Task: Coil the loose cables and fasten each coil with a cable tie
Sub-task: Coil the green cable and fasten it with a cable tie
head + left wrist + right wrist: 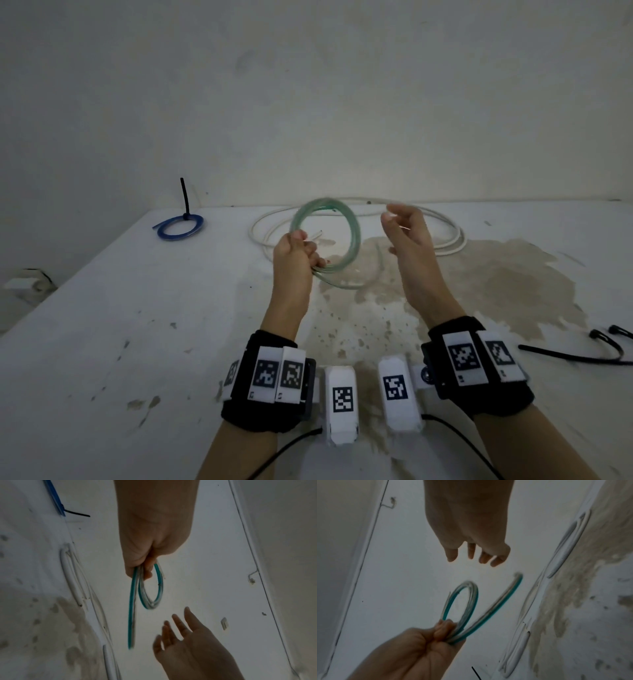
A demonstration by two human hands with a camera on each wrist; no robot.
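My left hand (pixel 301 251) grips a coil of green-tinted clear cable (pixel 352 233), held upright above the table. In the left wrist view the green cable (pixel 150 595) loops out of the fist of my left hand (pixel 144 568), and one strand hangs down. To the right of the coil my right hand (pixel 399 222) is raised, fingers loosely spread and holding nothing; the right wrist view shows my right hand (pixel 476 555) apart from the green cable (pixel 469 601). A loose white cable (pixel 445 240) lies behind on the table.
A blue coil (pixel 180 228) fastened with a black cable tie (pixel 185 198) lies at the back left. Loose black cable ties (pixel 582 356) lie at the right edge. The white table (pixel 137 325) has a brown stain in the middle and meets a wall behind.
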